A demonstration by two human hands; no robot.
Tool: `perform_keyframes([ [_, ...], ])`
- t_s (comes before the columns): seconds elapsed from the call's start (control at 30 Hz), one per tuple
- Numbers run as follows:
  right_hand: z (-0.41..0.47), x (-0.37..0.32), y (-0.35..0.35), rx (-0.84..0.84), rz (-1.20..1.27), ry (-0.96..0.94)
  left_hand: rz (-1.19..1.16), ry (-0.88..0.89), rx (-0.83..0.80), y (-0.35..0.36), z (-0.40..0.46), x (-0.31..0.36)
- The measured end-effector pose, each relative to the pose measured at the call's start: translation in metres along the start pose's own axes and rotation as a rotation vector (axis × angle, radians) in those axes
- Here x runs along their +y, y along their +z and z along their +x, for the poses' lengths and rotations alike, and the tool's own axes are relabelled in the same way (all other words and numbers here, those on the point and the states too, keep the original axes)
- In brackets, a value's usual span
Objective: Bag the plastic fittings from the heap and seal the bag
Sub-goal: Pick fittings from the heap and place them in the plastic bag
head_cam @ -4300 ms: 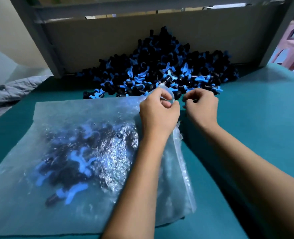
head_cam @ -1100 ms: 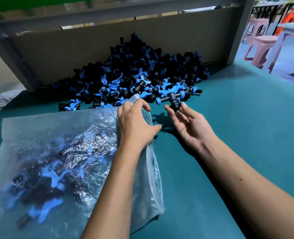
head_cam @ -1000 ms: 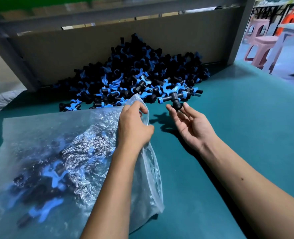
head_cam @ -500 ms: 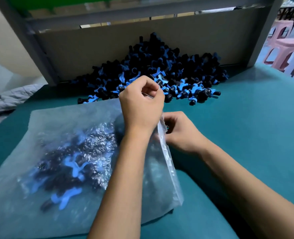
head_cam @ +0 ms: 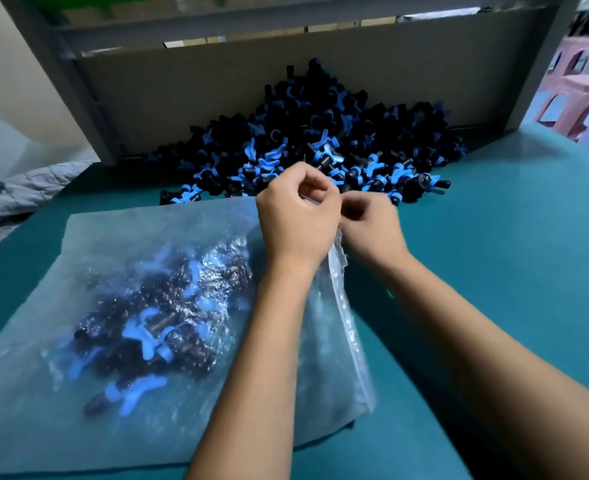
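A clear plastic bag [head_cam: 120, 403] lies flat on the teal table, with several black and blue fittings [head_cam: 147, 337] showing through it. Its zip edge [head_cam: 350, 334] runs down the right side. My left hand [head_cam: 296, 216] and my right hand [head_cam: 372, 225] meet at the far end of that edge, close together, and both pinch the bag's top corner. Just beyond my hands the heap of black and blue plastic fittings [head_cam: 320, 143] is piled against a cardboard wall.
The teal table [head_cam: 511, 254] stretches to the right of the bag. A grey metal frame [head_cam: 78, 98] and the cardboard panel [head_cam: 189, 84] close off the back. Grey cloth [head_cam: 19, 192] lies off the table at left; pink plastic stools [head_cam: 577, 91] stand at far right.
About a second ago my right hand was open near the heap with a fitting at its fingertips. It then went to the bag's mouth and now pinches the zip edge beside my left hand.
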State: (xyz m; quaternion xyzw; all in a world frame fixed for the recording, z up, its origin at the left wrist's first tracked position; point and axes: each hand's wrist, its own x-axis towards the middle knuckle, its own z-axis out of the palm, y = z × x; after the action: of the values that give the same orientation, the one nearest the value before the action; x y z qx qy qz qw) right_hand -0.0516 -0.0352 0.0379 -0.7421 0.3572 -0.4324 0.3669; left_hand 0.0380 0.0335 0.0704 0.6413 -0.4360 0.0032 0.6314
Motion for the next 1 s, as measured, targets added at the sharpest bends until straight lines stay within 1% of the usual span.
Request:
perform_keyframes([
  [0.03,0.010,0.009,-0.008,0.101,-0.129,0.034,0.019,-0.017,-0.032,0.005,-0.004,-0.005],
  [0.07,0.020,0.023,-0.015,0.170,-0.317,0.052,0.044,-0.028,-0.069,0.008,-0.008,-0.009],
  [0.1,0.029,0.036,-0.023,0.179,-0.521,0.060,0.070,-0.033,-0.107,0.012,-0.012,-0.013],
  [0.13,0.037,0.048,-0.029,0.138,-0.691,0.069,0.091,-0.036,-0.138,0.015,-0.015,-0.017],
  [0.17,0.044,0.058,-0.036,0.076,-0.805,0.076,0.105,-0.036,-0.157,0.017,-0.017,-0.020],
  [0.23,0.054,0.071,-0.046,-0.053,-0.916,0.096,0.129,-0.043,-0.172,0.020,-0.020,-0.027],
  [0.3,0.058,0.078,-0.055,-0.133,-0.985,0.117,0.148,-0.061,-0.183,0.021,-0.022,-0.032],
  [0.4,0.054,0.078,-0.058,-0.104,-1.008,0.090,0.147,-0.091,-0.191,0.021,-0.023,-0.037],
  [0.47,0.047,0.074,-0.058,-0.071,-0.920,0.051,0.132,-0.112,-0.194,0.020,-0.022,-0.038],
  [0.6,0.028,0.060,-0.060,0.008,-0.657,0.000,0.133,-0.133,-0.178,0.018,-0.021,-0.039],
  [0.67,0.015,0.055,-0.059,0.103,-0.487,-0.050,0.140,-0.146,-0.169,0.017,-0.021,-0.041],
  [0.7,0.008,0.052,-0.058,0.162,-0.353,-0.040,0.124,-0.152,-0.173,0.017,-0.021,-0.042],
  [0.77,-0.002,0.047,-0.056,0.240,0.022,0.050,0.066,-0.168,-0.218,0.017,-0.021,-0.043],
  [0.83,-0.010,0.045,-0.053,0.247,0.385,0.170,0.011,-0.194,-0.296,0.016,-0.021,-0.044],
  [0.9,-0.016,0.046,-0.053,0.211,0.622,0.278,-0.031,-0.226,-0.347,0.014,-0.021,-0.046],
  [1.0,-0.018,0.050,-0.056,0.171,0.846,0.369,-0.100,-0.252,-0.385,0.013,-0.021,-0.048],
])
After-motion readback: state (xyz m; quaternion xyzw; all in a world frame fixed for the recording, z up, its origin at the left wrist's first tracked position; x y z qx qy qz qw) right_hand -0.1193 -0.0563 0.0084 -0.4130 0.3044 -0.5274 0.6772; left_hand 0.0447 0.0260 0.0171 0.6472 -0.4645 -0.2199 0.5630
